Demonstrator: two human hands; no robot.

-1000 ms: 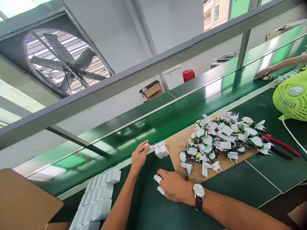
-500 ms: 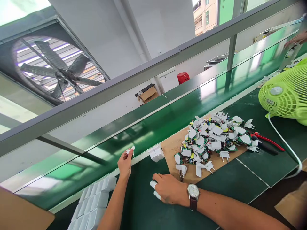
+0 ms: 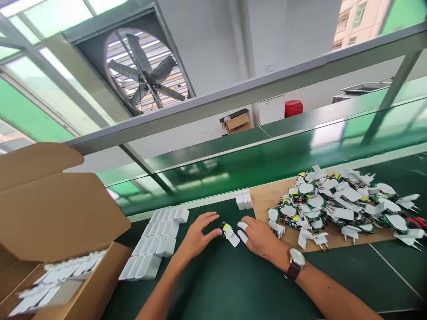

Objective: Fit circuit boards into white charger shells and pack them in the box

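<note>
A small circuit board [image 3: 228, 233] with a yellow part and a white plate lies on the dark green bench between my hands. My left hand [image 3: 200, 235] is open to its left, the thumb tip at the board's edge and the fingers spread. On its right is my right hand [image 3: 260, 240], fingers bent but apart and holding nothing; two fingertips wear white covers. Beyond them stand a few white plug housings [image 3: 244, 199]. Rows of open white cases [image 3: 155, 244] stand left of my left hand. A heap of circuit boards with white plugs [image 3: 340, 200] lies to the right.
An open cardboard box [image 3: 113, 271] holding white parts stands at the left. Brown cardboard [image 3: 267, 195] lies under the heap, with red-handled pliers [image 3: 416, 222] at its right. A green conveyor belt [image 3: 213, 180] runs behind the bench, below a metal rail [image 3: 233, 93].
The view has swung left, bringing the cardboard box in. My left hand has come back from the belt's edge, and its pinch on a small white piece has opened. The board now shows between my hands.
</note>
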